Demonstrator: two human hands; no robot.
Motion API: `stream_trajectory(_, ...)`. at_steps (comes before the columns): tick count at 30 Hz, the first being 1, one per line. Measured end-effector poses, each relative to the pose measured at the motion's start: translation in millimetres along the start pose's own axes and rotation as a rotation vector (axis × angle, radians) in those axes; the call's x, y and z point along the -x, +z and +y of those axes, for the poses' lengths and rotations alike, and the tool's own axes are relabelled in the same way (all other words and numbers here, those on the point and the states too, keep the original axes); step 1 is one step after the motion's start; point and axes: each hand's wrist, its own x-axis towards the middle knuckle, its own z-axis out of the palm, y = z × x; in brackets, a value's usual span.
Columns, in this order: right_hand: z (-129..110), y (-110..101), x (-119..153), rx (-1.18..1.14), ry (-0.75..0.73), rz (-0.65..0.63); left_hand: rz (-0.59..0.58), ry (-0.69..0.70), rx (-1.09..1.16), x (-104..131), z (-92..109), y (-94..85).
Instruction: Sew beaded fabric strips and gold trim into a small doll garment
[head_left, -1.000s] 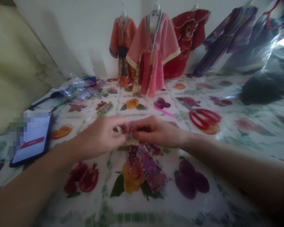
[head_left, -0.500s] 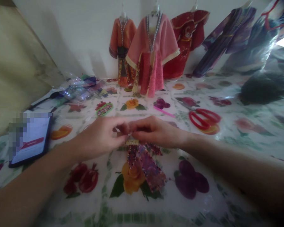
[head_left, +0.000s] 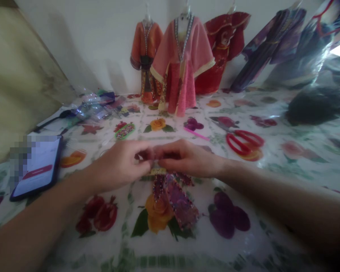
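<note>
My left hand (head_left: pixel 127 158) and my right hand (head_left: pixel 187 158) meet fingertip to fingertip at the middle of the view. Both are closed in a pinch over a small piece whose top is hidden by the fingers. Below the fingertips shows a pale gold band, and from it hang purple-pink fabric strips (head_left: pixel 181 200) edged with dark beads, lying over a printed yellow rose. Whether each hand grips the band itself or something finer is too small to tell.
On the flowered tablecloth (head_left: pixel 164 249), a phone (head_left: pixel 42 170) lies left, a green bead tray (head_left: pixel 125 130) and pink stick (head_left: pixel 197 133) lie beyond my hands, red-handled scissors (head_left: pixel 243 142) right. Small dressed figures, including a pink robe (head_left: pixel 184 68), stand behind; plastic packets (head_left: pixel 96 105) lie back left.
</note>
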Motion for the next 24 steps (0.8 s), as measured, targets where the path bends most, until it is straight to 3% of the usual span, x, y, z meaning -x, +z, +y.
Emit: stream_trajectory(24,-1.1,1.8,0.7,0.033,0.004,0.034,0.056,0.022,-0.017,-1.9,-4.2,5.6)
